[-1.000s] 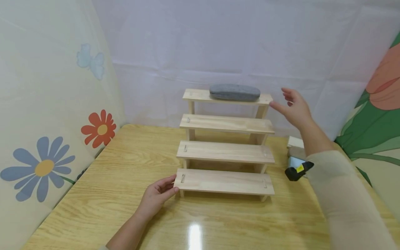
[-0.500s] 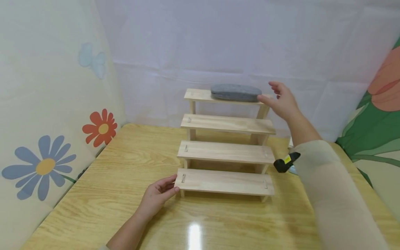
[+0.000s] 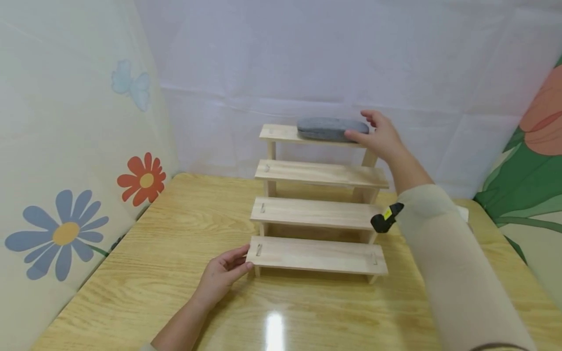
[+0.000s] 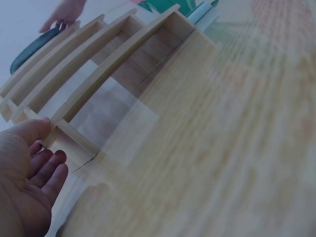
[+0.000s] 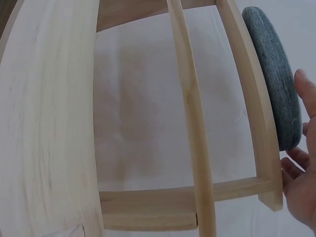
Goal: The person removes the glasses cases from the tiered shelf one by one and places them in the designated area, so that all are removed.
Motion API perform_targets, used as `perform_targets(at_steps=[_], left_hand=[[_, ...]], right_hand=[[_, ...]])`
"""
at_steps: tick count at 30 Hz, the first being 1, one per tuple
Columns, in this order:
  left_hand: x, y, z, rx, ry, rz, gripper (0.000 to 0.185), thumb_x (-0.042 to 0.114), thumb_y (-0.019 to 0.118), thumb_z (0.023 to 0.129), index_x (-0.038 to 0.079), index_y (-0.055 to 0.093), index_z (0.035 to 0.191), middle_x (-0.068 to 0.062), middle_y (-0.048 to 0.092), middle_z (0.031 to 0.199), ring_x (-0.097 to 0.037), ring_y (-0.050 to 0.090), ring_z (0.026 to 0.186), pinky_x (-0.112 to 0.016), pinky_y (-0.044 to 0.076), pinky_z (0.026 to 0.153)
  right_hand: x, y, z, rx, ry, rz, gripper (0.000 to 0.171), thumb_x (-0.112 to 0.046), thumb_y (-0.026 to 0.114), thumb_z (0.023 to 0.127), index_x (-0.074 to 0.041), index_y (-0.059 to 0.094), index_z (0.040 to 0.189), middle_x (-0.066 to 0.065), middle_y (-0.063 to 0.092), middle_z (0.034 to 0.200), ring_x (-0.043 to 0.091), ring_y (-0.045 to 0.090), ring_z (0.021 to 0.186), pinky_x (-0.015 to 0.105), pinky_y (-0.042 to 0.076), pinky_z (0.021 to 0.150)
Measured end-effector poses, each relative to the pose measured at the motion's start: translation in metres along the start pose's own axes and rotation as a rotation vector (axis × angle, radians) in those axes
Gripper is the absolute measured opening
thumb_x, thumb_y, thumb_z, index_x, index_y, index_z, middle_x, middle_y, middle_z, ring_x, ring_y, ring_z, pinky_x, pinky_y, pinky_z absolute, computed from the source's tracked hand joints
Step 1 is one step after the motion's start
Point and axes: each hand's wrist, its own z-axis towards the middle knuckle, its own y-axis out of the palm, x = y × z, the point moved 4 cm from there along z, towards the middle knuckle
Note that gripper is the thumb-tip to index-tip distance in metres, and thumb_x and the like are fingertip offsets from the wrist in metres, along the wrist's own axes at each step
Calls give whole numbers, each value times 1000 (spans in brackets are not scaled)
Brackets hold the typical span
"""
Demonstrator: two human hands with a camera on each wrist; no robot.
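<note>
A four-step light wooden display stand (image 3: 303, 211) stands on the table. On its top step, toward the right end, lies a grey fabric-covered glasses case (image 3: 322, 128). My left hand (image 3: 221, 277) holds the left end of the lowest step, thumb at the front edge and fingers behind; the left wrist view shows the thumb against the wood. My right hand (image 3: 381, 136) is at the case's right end, fingers spread. In the right wrist view the thumb (image 5: 307, 91) stands off the case (image 5: 274, 74), with the other fingers by its end.
A wood-grain table (image 3: 193, 214) carries the stand. Behind it hangs a white cloth (image 3: 246, 53), with flower-printed cloths at both sides. A small white item (image 3: 463, 213) shows partly behind the right sleeve (image 3: 443, 253). A light-blue object (image 4: 202, 15) sits beyond the stand.
My right hand has moved left, from beside the top step to the right end of the glasses case. The left hand stays at the lowest step; the case has not visibly moved.
</note>
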Motion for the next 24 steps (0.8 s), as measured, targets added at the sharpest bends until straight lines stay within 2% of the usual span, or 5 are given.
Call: perform_targets(at_steps=[7, 14, 24], left_hand=[[0, 1, -1, -2, -5, -14, 49, 8, 71, 88, -3, 56, 133, -21, 61, 132, -5, 64, 100, -15, 54, 86], [2, 1, -1, -3, -5, 4, 49, 11, 71, 89, -1, 55, 134, -20, 61, 132, -14, 64, 107, -16, 54, 88], [2, 3, -1, -11, -10, -14, 48, 8, 71, 88, -2, 55, 133, -21, 61, 131, -6, 64, 101, -15, 54, 86]], right_hand=[[-6, 8, 6, -23, -16, -21, 81, -41, 70, 88, -10, 32, 152, 19, 32, 158, 34, 27, 147, 49, 24, 122], [-11, 13, 10, -47, 7, -28, 83, -44, 71, 88, -13, 30, 154, 17, 29, 159, 33, 26, 147, 48, 22, 123], [-12, 18, 12, -73, 19, -48, 83, -45, 71, 87, -13, 31, 153, 13, 27, 161, 32, 24, 149, 47, 20, 124]])
